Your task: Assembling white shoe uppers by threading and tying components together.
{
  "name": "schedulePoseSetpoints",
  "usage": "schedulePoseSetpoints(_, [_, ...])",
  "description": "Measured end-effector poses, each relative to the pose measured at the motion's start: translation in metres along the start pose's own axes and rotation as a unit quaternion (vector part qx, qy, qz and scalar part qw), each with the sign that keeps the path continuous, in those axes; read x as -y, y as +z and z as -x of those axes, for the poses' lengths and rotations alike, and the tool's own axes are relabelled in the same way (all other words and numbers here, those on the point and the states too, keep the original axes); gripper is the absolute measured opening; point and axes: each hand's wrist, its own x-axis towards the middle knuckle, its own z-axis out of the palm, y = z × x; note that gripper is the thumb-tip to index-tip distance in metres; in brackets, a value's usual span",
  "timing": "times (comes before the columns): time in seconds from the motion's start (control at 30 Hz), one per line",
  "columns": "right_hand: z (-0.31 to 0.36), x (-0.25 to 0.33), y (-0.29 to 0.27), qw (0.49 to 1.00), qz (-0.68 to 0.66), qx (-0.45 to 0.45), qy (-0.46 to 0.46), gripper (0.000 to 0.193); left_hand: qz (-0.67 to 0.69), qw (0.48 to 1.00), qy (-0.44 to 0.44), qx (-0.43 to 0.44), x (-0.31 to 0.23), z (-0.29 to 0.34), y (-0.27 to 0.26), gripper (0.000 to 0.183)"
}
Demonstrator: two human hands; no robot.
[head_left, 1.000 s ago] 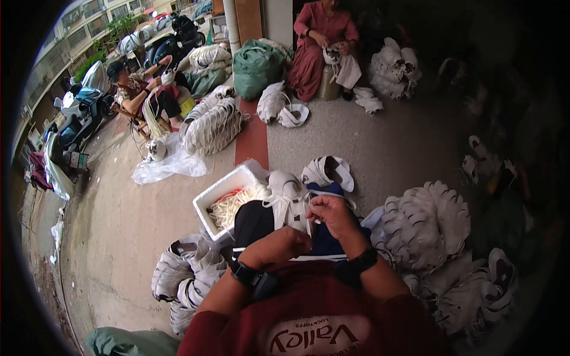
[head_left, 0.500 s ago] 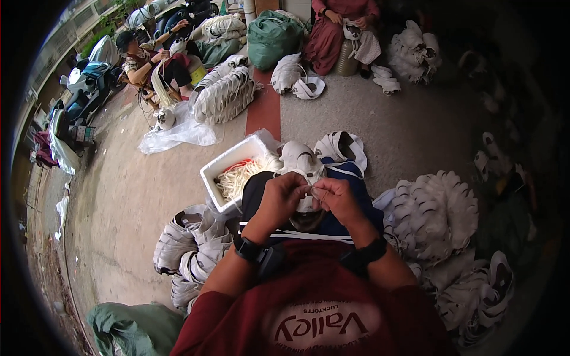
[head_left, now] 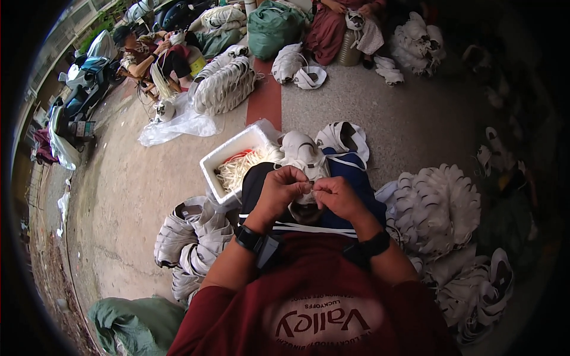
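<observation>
Our 2 hands, left point(head_left: 284, 188) and right point(head_left: 336, 196), meet fingertip to fingertip, pinched on a white shoe upper point(head_left: 304, 155) in our lap, beside the foam box point(head_left: 228, 153).

Free room as I read it: bare concrete floor point(head_left: 124, 196) lies open to my left. A white foam box point(head_left: 228, 155) blocks the forward-left path, stacked white shoe uppers point(head_left: 442, 204) crowd the right, and another pile point(head_left: 190, 234) hems in my left elbow.
</observation>
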Motion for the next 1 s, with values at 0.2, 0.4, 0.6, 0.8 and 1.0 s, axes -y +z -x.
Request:
schedulePoseSetpoints(0.2, [0.003, 0.001, -0.001, 0.999, 0.030, 0.024, 0.021, 0.016, -0.024, 0.999, -0.022, 0.009, -0.007, 0.005, 0.000, 0.010])
schedulePoseSetpoints(0.4, [0.005, -0.006, -0.001, 0.996, 0.057, 0.059, 0.031, 0.016, -0.051, 0.997, -0.024, 0.061, -0.002, 0.007, -0.002, 0.007])
schedulePoseSetpoints(0.6, [0.008, -0.007, -0.003, 0.988, 0.112, 0.107, 0.009, 0.017, -0.053, 0.991, -0.009, 0.119, 0.000, 0.010, -0.004, 0.005])
schedulePoseSetpoints(0.8, [-0.023, -0.012, -0.025, 0.997, -0.003, -0.073, 0.014, 0.019, -0.585, 0.724, 0.346, 0.117, 0.040, -0.011, -0.016, 0.019])
schedulePoseSetpoints(1.0, [-0.019, 0.198, -0.033, 0.910, -0.118, -0.095, -0.387, 0.012, -0.589, 0.719, 0.347, 0.124, 0.070, -0.008, -0.038, 0.027])
